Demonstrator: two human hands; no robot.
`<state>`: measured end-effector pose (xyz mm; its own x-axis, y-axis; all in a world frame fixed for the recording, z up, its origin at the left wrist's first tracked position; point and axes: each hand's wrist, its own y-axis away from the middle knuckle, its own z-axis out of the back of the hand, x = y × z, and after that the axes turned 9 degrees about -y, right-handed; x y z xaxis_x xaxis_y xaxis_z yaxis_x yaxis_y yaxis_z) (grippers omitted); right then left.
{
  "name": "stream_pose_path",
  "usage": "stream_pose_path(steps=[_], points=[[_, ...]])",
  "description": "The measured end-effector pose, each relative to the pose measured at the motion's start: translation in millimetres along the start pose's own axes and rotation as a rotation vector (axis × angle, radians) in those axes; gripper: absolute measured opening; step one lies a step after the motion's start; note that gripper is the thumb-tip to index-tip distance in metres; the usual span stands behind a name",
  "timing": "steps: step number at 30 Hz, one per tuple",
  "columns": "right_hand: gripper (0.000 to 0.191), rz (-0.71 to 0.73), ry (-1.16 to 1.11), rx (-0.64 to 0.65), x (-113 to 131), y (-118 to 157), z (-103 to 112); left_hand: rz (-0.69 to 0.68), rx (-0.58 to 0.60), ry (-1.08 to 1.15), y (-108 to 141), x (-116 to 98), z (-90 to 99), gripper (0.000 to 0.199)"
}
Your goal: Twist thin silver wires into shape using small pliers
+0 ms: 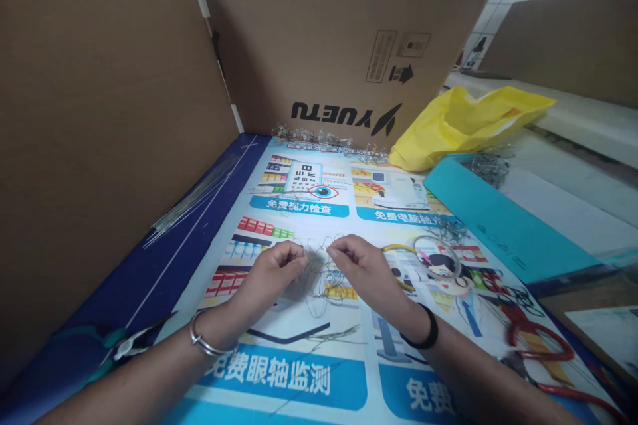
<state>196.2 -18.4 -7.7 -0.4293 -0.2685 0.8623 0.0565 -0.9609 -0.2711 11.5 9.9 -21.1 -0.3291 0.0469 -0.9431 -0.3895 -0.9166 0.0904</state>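
Note:
Over the middle of the printed sheet (319, 335), my left hand (282, 265) and my right hand (361, 265) face each other, a short gap between them. Thumb and forefinger are pinched together on each. A tangle of thin bent wire (319, 282), formed into loops, hangs between the fingertips, and both hands grip its edges. Just where each fingertip meets the wire is too fine to make out. Loose straight wires (331, 339) lie on the sheet below. Right of my right hand is a coil of wire (441, 255).
Teal-handled pliers (127, 345) lie at left, red-handled scissors (541, 345) at right. A bundle of straight wires (192, 199) rests by the left cardboard wall (100, 113). Bent wire pieces (329, 139) line the back wall. A yellow bag (463, 126) and a teal box (508, 219) stand at right.

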Motion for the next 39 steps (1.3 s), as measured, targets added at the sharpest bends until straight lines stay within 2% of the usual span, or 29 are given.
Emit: stream_pose_path(steps=[5,10,14,22,29,39], points=[[0.008,0.065,0.164,0.089,-4.6,2.8,-6.7,-0.008,0.021,0.033,-0.3,-0.4,-1.1,0.019],[0.007,0.093,0.242,0.104,-6.3,3.6,-12.0,-0.025,0.06,0.04,-0.4,1.6,-0.2,0.018],[0.009,0.082,0.235,0.104,-5.8,3.6,-12.1,-0.026,0.072,0.033,0.1,0.5,1.8,0.015],[0.01,0.085,0.212,0.137,-5.4,4.8,-14.0,-0.06,-0.025,-0.083,3.0,-8.4,4.2,0.02],[0.005,0.173,0.131,-0.007,-6.2,4.2,-15.4,-0.094,-0.011,-0.181,4.5,-5.9,3.6,0.019],[0.009,0.157,0.143,0.056,-3.3,0.2,-20.9,-0.242,-0.088,-0.318,4.9,-3.7,-0.3,0.014]])
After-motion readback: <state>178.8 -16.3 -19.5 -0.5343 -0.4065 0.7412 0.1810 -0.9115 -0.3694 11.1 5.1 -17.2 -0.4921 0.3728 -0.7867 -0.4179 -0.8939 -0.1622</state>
